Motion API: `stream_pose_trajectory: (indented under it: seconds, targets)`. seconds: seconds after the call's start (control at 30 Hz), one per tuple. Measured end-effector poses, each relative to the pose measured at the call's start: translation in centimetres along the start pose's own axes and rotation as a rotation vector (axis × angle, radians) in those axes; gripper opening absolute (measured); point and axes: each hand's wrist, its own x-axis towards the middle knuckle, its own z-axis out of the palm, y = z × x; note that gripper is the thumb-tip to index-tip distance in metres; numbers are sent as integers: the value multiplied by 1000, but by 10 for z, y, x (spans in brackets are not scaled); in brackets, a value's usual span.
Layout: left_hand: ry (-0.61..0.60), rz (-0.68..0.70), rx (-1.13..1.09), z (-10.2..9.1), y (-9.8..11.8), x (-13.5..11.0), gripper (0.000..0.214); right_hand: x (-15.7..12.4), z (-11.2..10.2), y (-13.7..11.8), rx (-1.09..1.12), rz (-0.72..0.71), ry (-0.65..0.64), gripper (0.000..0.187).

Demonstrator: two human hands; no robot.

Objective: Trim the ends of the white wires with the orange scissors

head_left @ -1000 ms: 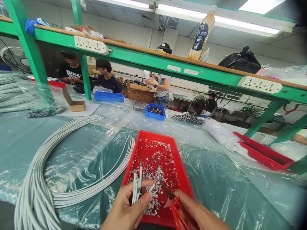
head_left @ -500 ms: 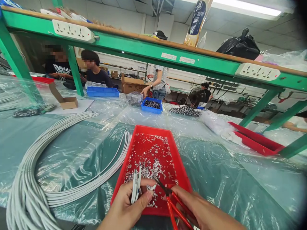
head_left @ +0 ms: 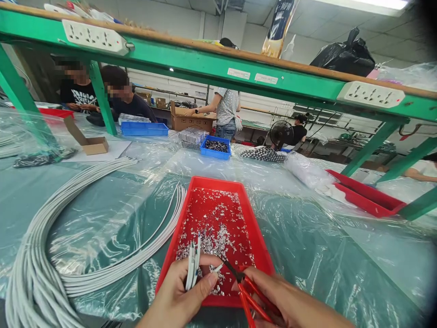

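A small bunch of white cable ends (head_left: 193,266) stands upright in the left hand (head_left: 180,296), low in the view over the near end of a red tray (head_left: 262,248). The thumb and fingers are pinched on the bunch, and one short cable tip pokes out sideways toward the right. There the dark tips of red-handled cutters (head_left: 244,287) meet that tip — the right hand (head_left: 290,303) has its fingers wrapped closed round the red handles.

The tray is strewn with small silvery scraps (head_left: 218,228), thickest near the hands. It rests on a table under crinkled clear plastic sheeting (head_left: 307,255). Just left of the tray a large bundle of grey-white cables (head_left: 68,228) curves across the sheeting in a wide arc.

Further back sit a blue bin of small dark parts (head_left: 215,148), an open cardboard box (head_left: 92,145) and, off to the right, another red tray (head_left: 365,198). A green shelf frame (head_left: 205,68) with power strips spans the view — beyond it other people sit and stand at their own benches.
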Motion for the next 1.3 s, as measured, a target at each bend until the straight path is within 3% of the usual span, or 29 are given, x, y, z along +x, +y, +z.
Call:
stream_pose_trajectory:
  seconds: [0.27,0.37,0.43,0.6,0.8,0.93,1.1,1.2,1.3]
  targets:
    - [-42,-86,-54,3,11,4,38,-2,4,19,93,52,-20,40]
    - [-43,-112,-72,0,12,6,41,1,12,26,134,100,175,54]
    - [-43,-122,-92,-1,11,7,41,3,14,25,182,101,283,54]
    - [-83,-139,-91,-4,9,9,39,1,7,13,145,148,118,37]
    - [-301,80,155,-7,-3,-3,40,-14,0,17,344,87,303,38]
    - [-341,-96,75,-16,-9,-9,47,-19,2,20,389,97,332,43]
    - [-294,-111,-160,-21,-3,-9,35,-22,16,23,481,111,296,57]
    - [-227,-131,-153,-16,2,-10,32,-18,23,23,498,95,258,63]
    - [-265,-179,-73,-10,0,-12,39,-7,25,14,660,32,240,52]
